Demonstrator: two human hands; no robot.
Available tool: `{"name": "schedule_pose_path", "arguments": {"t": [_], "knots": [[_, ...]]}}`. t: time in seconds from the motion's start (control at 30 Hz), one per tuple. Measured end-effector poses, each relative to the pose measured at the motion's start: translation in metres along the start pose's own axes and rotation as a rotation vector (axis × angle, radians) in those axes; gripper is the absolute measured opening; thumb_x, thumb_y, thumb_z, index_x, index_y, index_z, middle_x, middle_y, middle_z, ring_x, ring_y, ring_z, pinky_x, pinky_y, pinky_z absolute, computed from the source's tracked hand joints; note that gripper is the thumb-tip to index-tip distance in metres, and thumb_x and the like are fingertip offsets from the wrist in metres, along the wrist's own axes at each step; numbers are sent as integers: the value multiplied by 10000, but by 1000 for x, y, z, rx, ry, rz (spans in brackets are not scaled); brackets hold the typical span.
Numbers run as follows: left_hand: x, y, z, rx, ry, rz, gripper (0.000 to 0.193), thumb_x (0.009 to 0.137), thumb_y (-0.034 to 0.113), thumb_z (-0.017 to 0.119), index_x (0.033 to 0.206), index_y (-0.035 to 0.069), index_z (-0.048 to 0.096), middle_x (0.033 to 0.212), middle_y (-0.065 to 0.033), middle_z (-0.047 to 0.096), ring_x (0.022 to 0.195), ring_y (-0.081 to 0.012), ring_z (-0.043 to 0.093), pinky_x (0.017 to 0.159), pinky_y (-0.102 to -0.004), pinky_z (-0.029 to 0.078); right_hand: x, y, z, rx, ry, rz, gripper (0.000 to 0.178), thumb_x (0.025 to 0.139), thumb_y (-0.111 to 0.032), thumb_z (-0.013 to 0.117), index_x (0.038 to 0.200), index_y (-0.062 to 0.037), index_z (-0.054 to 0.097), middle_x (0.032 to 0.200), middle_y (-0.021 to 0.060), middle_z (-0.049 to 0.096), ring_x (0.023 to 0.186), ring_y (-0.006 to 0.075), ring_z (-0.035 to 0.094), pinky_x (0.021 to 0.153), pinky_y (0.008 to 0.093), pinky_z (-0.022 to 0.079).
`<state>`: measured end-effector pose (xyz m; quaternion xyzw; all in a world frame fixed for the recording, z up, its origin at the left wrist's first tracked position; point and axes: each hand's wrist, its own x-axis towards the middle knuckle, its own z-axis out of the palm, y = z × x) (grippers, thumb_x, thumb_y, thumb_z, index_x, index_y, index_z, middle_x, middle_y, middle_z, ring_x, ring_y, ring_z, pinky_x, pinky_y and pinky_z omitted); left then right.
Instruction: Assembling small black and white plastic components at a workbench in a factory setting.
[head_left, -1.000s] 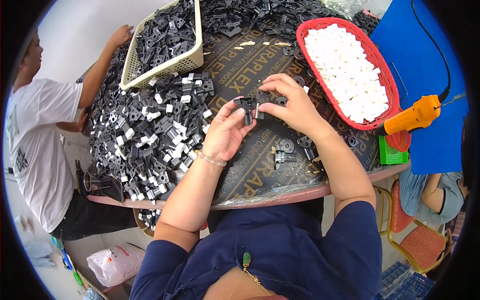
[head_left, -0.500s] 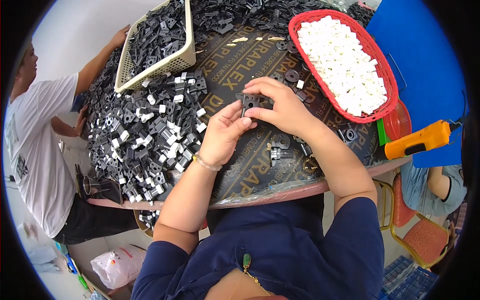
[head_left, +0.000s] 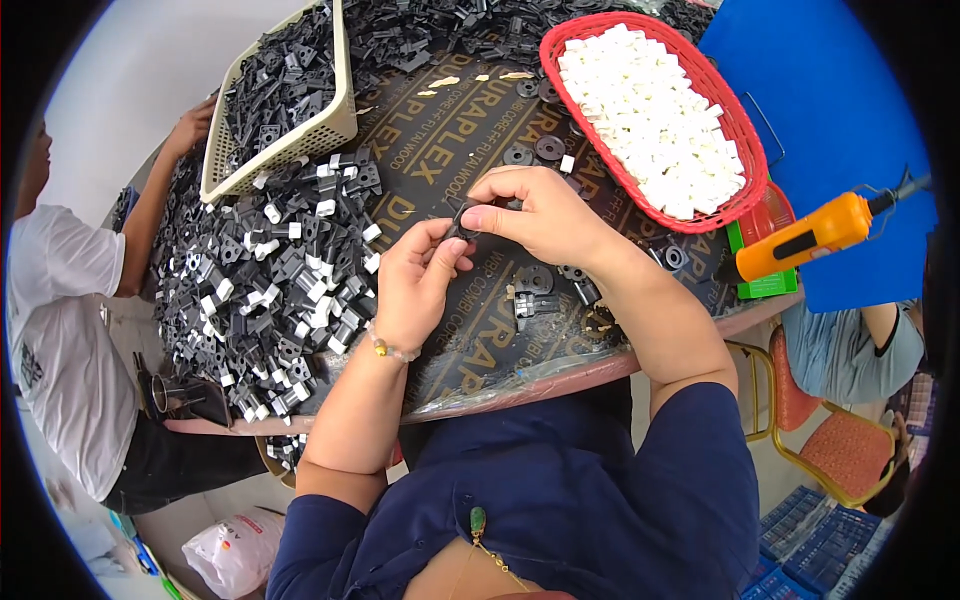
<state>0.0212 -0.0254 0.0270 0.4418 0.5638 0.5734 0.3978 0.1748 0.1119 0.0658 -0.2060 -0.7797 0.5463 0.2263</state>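
Note:
Over the middle of the dark table, my left hand [head_left: 415, 272] and my right hand [head_left: 538, 215] come together on a small black plastic part [head_left: 460, 222]. Fingers and thumbs of both hands pinch it, covering most of its shape. To the left of my left hand spreads a heap of black parts fitted with white blocks [head_left: 270, 290]. Beyond my right hand lie black round discs [head_left: 549, 148] and a single white block [head_left: 567, 163]. Nearer the table edge, below my right hand, a few loose black parts [head_left: 537, 295] rest on the surface.
A red basket [head_left: 755, 150] full of white blocks stands far right. A cream basket [head_left: 340, 128] of black parts is far left. An orange electric screwdriver [head_left: 808, 238] sits at right, by a green tray [head_left: 772, 285] and blue board [head_left: 850, 130]. A co-worker's hand [head_left: 192, 127] reaches in from the left.
The black part is turned and now mostly covered by my fingers. The view has shifted, so the table things appear further left. The co-worker's arm has moved along the cream basket.

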Motion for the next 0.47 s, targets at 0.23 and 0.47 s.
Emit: {"name": "schedule_pose_path", "arguments": {"t": [0.23, 0.47], "knots": [[4, -16, 2, -328, 31, 0, 208, 923, -6, 663, 1128, -35, 633, 1002, -58, 694, 874, -107, 641, 810, -240, 509, -2, 0, -71, -537, 475, -35, 161, 879, -147, 690, 960, -7, 696, 910, 118, 693, 835, 236, 666, 770, 342, 520], [14, -12, -7, -614, 7, -112, 448, 876, -19, 701, 1238, 55, 448, 1060, -105, 671, 903, -166, 638, 804, -280, 502, -14, 55, -152, -1131, 342, 580, 201, 769, 32, 631, 957, -30, 668, 993, 207, 683, 1003, 356, 646, 888, 418, 494]]}}
